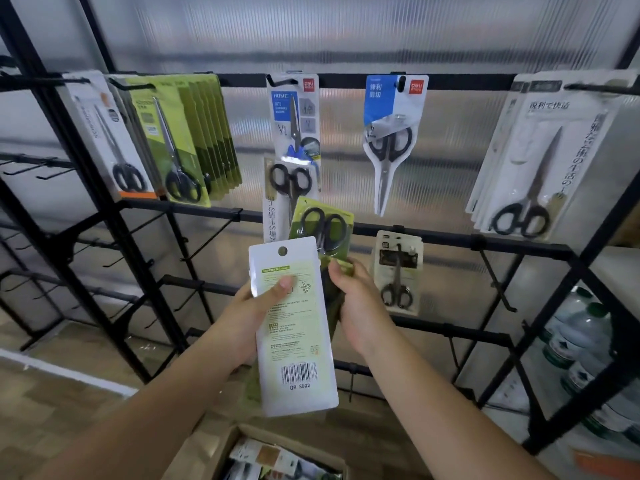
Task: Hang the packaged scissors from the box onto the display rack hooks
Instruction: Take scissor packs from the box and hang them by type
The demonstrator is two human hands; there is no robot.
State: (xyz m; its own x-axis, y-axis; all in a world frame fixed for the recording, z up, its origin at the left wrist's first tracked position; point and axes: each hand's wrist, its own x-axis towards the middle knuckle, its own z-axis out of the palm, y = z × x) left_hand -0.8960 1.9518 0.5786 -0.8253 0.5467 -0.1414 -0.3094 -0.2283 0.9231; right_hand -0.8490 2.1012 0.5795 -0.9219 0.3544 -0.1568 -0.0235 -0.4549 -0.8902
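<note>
Hands raised, gripping scissor packs.

Box cut off by bottom edge

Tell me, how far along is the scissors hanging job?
Partly done. Several hooks on the top rail already carry packs, including a full row of green packs and a blue-card pack. In hand: the left hand holds a white pack back side out, and the right hand holds a green pack. Left: the box below still shows packs, and bare hooks wait at the left.
</note>
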